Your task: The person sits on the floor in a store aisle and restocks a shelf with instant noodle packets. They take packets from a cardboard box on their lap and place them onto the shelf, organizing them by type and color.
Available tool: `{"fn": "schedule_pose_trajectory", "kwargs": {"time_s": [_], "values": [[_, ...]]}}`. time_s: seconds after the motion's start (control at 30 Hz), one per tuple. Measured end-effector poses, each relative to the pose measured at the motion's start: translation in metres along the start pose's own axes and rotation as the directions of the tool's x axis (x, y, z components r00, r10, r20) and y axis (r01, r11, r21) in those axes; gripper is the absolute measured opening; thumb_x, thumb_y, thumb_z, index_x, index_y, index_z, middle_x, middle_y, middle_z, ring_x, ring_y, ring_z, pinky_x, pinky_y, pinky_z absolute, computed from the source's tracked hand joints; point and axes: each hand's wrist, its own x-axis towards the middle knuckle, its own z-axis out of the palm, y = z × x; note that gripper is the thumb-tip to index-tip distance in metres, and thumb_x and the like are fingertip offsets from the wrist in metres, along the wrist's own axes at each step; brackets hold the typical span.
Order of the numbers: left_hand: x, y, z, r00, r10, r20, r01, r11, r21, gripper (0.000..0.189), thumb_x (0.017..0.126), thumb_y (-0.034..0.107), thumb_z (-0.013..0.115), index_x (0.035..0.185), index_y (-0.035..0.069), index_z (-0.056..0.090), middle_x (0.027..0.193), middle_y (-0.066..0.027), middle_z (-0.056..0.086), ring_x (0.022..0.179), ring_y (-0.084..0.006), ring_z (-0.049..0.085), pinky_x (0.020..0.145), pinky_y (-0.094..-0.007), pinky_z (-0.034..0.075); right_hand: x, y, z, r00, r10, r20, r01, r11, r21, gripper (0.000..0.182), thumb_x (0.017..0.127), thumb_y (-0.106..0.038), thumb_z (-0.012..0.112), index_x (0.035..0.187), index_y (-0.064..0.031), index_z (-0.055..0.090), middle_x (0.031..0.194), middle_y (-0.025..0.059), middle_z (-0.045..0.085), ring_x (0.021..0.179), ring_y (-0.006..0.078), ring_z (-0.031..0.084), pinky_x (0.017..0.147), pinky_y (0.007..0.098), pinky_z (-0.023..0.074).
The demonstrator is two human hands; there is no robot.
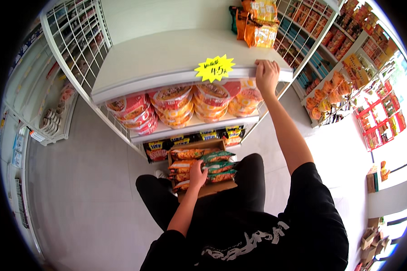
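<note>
My left hand [198, 174] rests on packets in an open cardboard box [224, 186] between my knees; whether its fingers grip one is unclear. Orange packets [182, 166] fill the box's left side and green packets [220, 166] its right. My right hand [268, 73] lies over the front edge of the upper metal shelf [176, 54], right of a yellow starburst price tag [215, 68]. Several orange packets [262, 32] stand at that shelf's right rear, with a dark green one partly hidden behind them.
Stacked instant noodle bowls [173, 101] fill the shelf below, above black packets [157, 150] at the bottom. White wire grid panels [76, 40] flank the unit. Another shelf run [59, 133] stands left; a snack display [332, 91] and red racks [380, 118] stand right.
</note>
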Motion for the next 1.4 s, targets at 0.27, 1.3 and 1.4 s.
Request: {"fn": "schedule_pose_trajectory", "kwargs": {"time_s": [0.27, 1.3, 1.4], "values": [[-0.003, 0.007, -0.003, 1.0, -0.008, -0.013, 0.008, 1.0, 0.026, 0.046, 0.088, 0.023, 0.06, 0.128, 0.003, 0.047, 0.132, -0.0164, 0.047, 0.125, -0.0325, 0.042, 0.104, -0.0429, 0.035, 0.001, -0.005, -0.003, 0.999, 0.036, 0.022, -0.035, 0.999, -0.007, 0.016, 0.086, -0.011, 0.049, 0.077, -0.0052, 0.061, 0.081, 0.0075, 0.065, 0.082, 0.0279, 0.057, 0.096, 0.0419, 0.0371], [-0.012, 0.018, -0.013, 0.882, 0.236, -0.407, -0.275, 0.961, -0.04, 0.043, 0.078, 0.006, 0.061, 0.12, 0.003, 0.05, 0.12, -0.0174, 0.054, 0.111, -0.0345, 0.051, 0.095, -0.0425, 0.041, 0.189, 0.026, 0.089, 0.864, 0.456, 0.215, -0.413, 0.885, -0.214, 0.059, 0.076, -0.044, 0.065, 0.117, -0.0039, 0.055, 0.122, 0.0163, 0.053, 0.116, 0.0327, 0.049, 0.095, 0.0431, 0.0432], [-0.006, 0.013, -0.007, 0.88, 0.204, -0.429, -0.247, 0.968, -0.047, 0.046, 0.08, 0.008, 0.061, 0.124, 0.001, 0.049, 0.118, -0.0188, 0.054, 0.109, -0.0359, 0.051, 0.094, -0.0439, 0.041, 0.222, 0.039, 0.109, 0.788, 0.582, 0.2, -0.526, 0.806, -0.273, 0.065, 0.076, -0.049, 0.064, 0.122, -0.0041, 0.051, 0.127, 0.0155, 0.052, 0.118, 0.0314, 0.048, 0.096, 0.0429, 0.0431]]}}
